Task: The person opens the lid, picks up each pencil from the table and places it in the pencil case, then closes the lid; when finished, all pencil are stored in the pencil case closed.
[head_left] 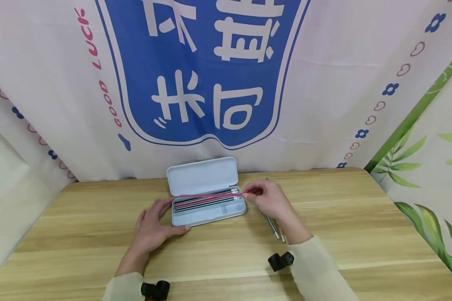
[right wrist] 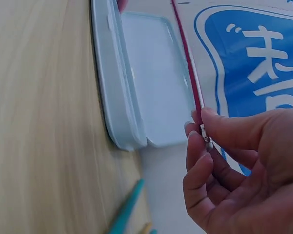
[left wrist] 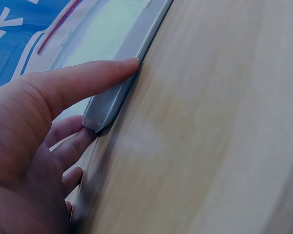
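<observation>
A light-blue pencil case (head_left: 197, 218) lies with its lid raised at the table's back edge. Several dark and red pencils (head_left: 201, 204) lie lengthwise inside, their eraser ends to the right. My left hand (head_left: 153, 228) holds the case's left end, thumb (left wrist: 112, 73) on the front rim and fingers round the end. Between thumb and fingertips, my right hand (head_left: 269, 201) pinches a red pencil (right wrist: 189, 61) near its eraser end. That pencil stretches leftward over the back of the case, along the lid hinge.
Right of the case, partly behind my right forearm, a green pencil (head_left: 272, 226) and another pencil (head_left: 282, 236) lie on the wooden table (head_left: 226, 259). A white curtain with a blue printed panel (head_left: 207, 133) hangs directly behind the lid (head_left: 203, 176).
</observation>
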A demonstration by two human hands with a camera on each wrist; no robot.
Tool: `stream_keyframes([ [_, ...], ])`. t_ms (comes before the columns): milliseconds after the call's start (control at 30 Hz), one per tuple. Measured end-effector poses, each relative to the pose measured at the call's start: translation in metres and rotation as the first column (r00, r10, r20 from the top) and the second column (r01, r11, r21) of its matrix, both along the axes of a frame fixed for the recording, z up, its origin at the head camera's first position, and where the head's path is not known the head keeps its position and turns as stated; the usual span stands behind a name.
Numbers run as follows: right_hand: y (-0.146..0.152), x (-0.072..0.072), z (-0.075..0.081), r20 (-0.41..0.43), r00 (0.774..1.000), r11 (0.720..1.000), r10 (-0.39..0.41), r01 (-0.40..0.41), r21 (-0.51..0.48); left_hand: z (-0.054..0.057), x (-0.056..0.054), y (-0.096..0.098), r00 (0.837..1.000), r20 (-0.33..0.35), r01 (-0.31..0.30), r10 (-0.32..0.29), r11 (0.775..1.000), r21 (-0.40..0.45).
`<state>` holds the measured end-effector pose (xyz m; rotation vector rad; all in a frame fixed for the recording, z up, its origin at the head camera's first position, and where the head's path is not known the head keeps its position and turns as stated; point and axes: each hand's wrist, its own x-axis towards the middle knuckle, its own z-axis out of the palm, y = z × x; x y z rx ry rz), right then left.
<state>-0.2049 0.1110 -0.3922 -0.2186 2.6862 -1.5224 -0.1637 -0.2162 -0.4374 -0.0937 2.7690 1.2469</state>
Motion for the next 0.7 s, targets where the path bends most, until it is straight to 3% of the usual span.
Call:
stream_keyframes([
  [200, -0.017, -0.009, -0.007, -0.044, 0.999, 1.0, -0.013, 0.013, 0.016, -0.002, 0.0, 0.0, 1.0, -0.006, 0.005, -0.005, 1.0, -0.003],
  [700, -0.038, -0.02, -0.024, -0.034, 0.999, 0.995, -0.018, 0.022, 0.096, 0.001, 0.001, 0.002, 1.0, -0.01, -0.003, 0.003, 1.0, 0.0],
])
